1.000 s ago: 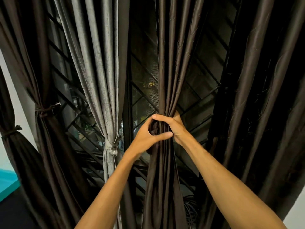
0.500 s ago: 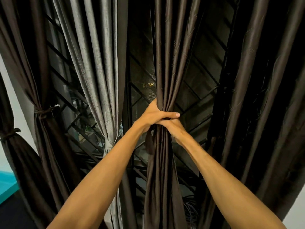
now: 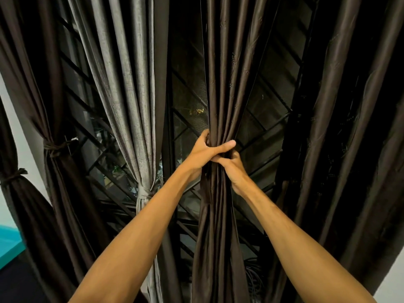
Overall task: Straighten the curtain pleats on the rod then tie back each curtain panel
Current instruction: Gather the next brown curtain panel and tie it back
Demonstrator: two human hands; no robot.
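Dark window glass with black slanted bars showed at the back, and a grey shiny curtain hung tied on the left. One dark brown shiny curtain panel hung in the middle, bunched up tight. The left hand gripped it with its thumb across the front, and the right hand gripped it just below, fingers curled round, touching the left hand.

Left hand above right hand on centre panel, tied panel to its left; grille behind
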